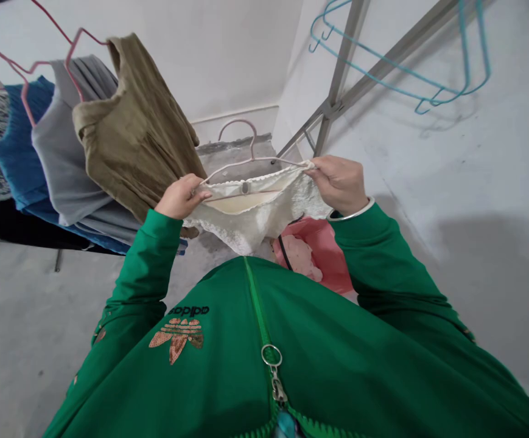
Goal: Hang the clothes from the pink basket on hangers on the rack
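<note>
A white lace-trimmed top (pixel 264 222) hangs between my two hands in front of my green jacket. Inside its neck opening runs a thin pinkish wire hanger (pixel 251 149), hook pointing up and away from me. My left hand (pixel 182 196) pinches the top's left shoulder at the hanger's end. On the other side, my right hand (pixel 341 184), with a silver bangle at the wrist, is closed on the right shoulder edge at the hanger's other end. The lower part of the top droops toward my chest.
To the left, an olive garment (pixel 136 121), a grey top (pixel 75 134) and a blue one (pixel 20 146) hang on pink hangers. A pink tub (pixel 332 255) with cloth inside stands below my right hand. Blue hangers (pixel 396 64) hang near metal rack poles (pixel 337 79) at upper right.
</note>
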`<action>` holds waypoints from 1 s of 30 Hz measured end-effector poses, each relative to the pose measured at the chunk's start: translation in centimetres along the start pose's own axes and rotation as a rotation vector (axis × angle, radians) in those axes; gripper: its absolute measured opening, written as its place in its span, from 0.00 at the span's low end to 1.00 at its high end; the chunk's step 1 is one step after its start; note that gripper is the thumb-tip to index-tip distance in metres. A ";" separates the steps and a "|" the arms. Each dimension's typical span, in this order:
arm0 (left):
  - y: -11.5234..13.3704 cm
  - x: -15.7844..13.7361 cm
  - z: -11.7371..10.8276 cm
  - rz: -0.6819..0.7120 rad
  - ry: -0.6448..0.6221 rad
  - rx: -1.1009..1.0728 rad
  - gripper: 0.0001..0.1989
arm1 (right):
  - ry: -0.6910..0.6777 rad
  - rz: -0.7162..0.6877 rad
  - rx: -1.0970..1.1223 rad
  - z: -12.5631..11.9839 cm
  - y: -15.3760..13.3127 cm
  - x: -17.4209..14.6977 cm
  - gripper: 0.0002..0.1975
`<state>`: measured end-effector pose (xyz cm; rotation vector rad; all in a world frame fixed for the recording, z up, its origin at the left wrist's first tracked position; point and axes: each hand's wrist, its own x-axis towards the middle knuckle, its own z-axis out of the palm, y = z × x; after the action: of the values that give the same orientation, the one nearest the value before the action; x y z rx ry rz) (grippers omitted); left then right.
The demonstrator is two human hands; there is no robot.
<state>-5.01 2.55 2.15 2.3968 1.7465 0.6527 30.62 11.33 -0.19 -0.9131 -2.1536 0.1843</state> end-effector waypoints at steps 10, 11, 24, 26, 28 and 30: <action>1.2 0.1 -0.7 -0.078 0.290 0.101 0.21 | -0.180 -0.127 -0.086 -3.0 1.7 0.7 0.26; 1.3 0.1 -0.9 -0.074 0.296 0.112 0.21 | -0.195 -0.147 -0.072 -3.2 1.6 0.7 0.26; 1.4 -0.1 -0.4 -0.010 0.358 0.259 0.17 | -0.631 0.604 1.003 -4.1 -3.7 -1.9 0.24; 1.6 -0.5 -0.1 -0.031 0.436 0.300 0.14 | -0.585 0.707 1.040 -4.9 -4.1 -1.4 0.22; 1.8 -1.2 0.3 -0.053 0.494 0.290 0.13 | -0.535 0.762 1.033 -5.9 -4.3 -0.6 0.19; 2.0 -2.1 0.9 -0.059 0.495 0.249 0.12 | -0.480 0.783 1.020 -6.8 -4.5 0.4 0.18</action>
<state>-3.42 0.05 1.39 2.4772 2.1886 1.1651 32.76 7.28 6.55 -1.0453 -1.5661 1.8304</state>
